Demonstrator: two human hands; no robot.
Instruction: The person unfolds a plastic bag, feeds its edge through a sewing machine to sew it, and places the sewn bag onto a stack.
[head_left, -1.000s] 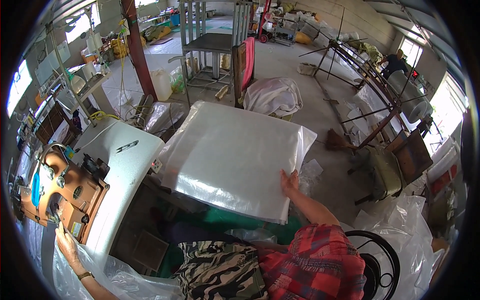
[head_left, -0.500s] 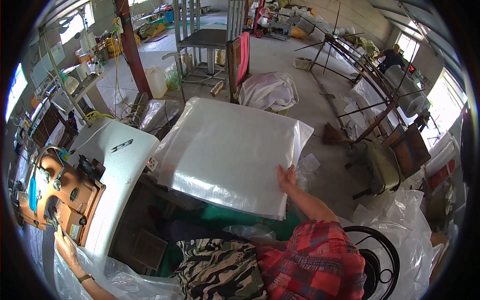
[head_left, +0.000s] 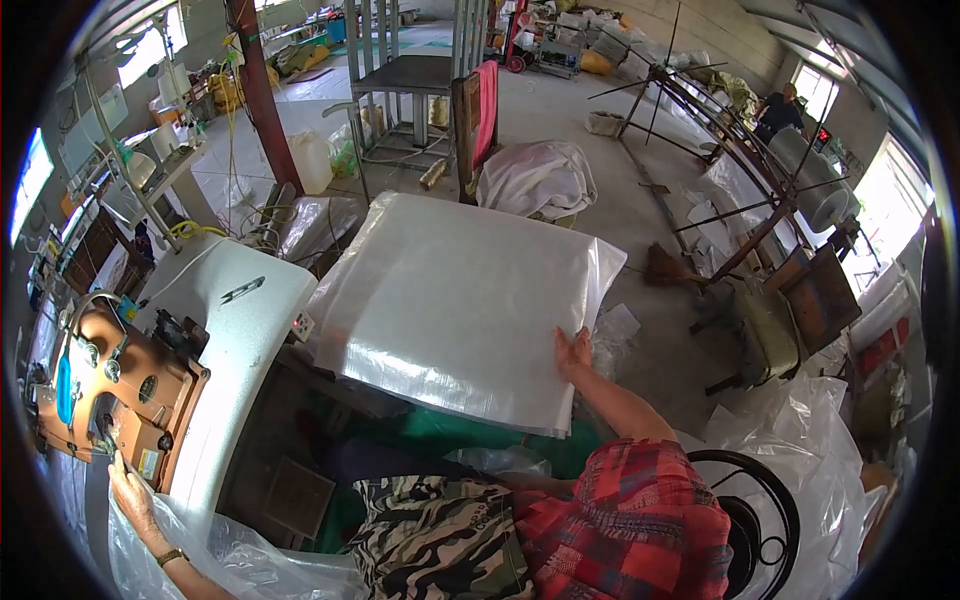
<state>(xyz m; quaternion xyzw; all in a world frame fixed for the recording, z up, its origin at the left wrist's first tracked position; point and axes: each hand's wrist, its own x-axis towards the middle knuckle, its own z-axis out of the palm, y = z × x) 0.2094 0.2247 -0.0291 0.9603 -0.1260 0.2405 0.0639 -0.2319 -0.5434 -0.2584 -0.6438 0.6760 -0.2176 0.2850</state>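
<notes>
At the near left, an orange-brown sewing machine (head_left: pixel 120 375) stands on a pale worktable (head_left: pixel 232 345). My left hand (head_left: pixel 134 500) is at the machine's working end, its fingers drawn together on a clear plastic sheet (head_left: pixel 225 550) that trails down over my forearm; the fingertips are partly hidden. In front of me lies a stack of translucent plastic sheets (head_left: pixel 460 300). Against the right edge of that stack rests my right hand (head_left: pixel 573 352), thumb and fingers apart. My right arm is stretched forward in a red plaid sleeve.
A pen-like tool (head_left: pixel 243 289) lies on the worktable. Beyond the stack are a white cloth bundle (head_left: pixel 538 180) and a metal-framed stand (head_left: pixel 405 75). To the right are a worn chair (head_left: pixel 765 325), crumpled clear plastic (head_left: pixel 790 440) and a metal rod frame (head_left: pixel 735 150). Another person (head_left: pixel 780 112) is far off.
Both my hands, the stack and the sheet at the machine look the same. Only the distant person at the back right has shifted posture.
</notes>
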